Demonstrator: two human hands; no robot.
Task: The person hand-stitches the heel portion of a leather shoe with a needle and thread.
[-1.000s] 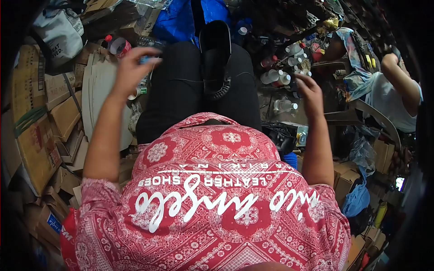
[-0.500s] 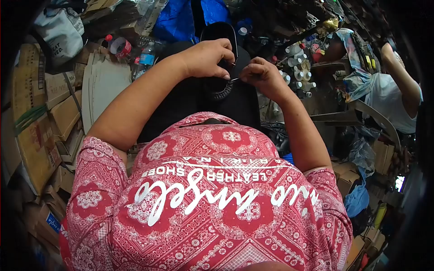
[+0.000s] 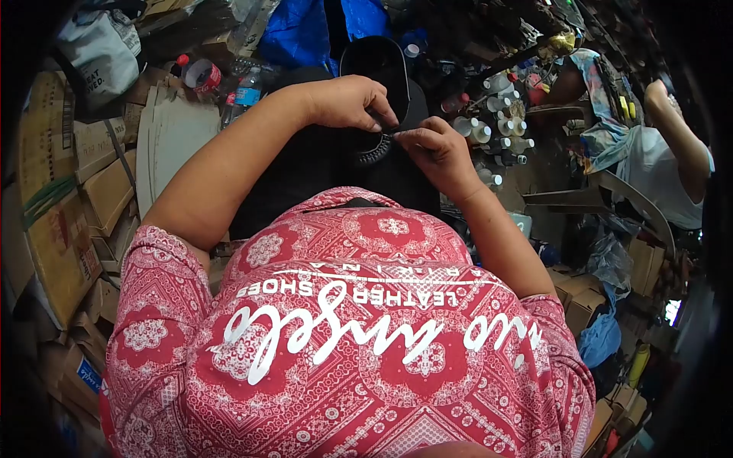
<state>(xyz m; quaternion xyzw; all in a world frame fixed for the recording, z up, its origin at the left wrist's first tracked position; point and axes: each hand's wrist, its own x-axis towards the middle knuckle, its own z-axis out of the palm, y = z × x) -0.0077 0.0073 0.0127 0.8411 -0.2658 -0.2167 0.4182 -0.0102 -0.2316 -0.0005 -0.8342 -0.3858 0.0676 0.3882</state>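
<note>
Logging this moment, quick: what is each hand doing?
Left hand: closed, gripping the black shoe.
Right hand: fingers pinched at the shoe's edge; what it pinches cannot be told.

You wear a short-sleeved red shirt (image 3: pixel 351 343) of light cloth, printed all over with a white bandanna pattern of medallions, dotted borders and small flowers. Across its front run large white script letters, and above them a line of smaller white block capitals that reads "LEATHER SHOES". The sleeves end above your elbows, so both forearms are bare. Below the shirt you have plain black trousers (image 3: pixel 321 164). Your left hand (image 3: pixel 347 101) and right hand (image 3: pixel 437 149) carry no gloves.
</note>
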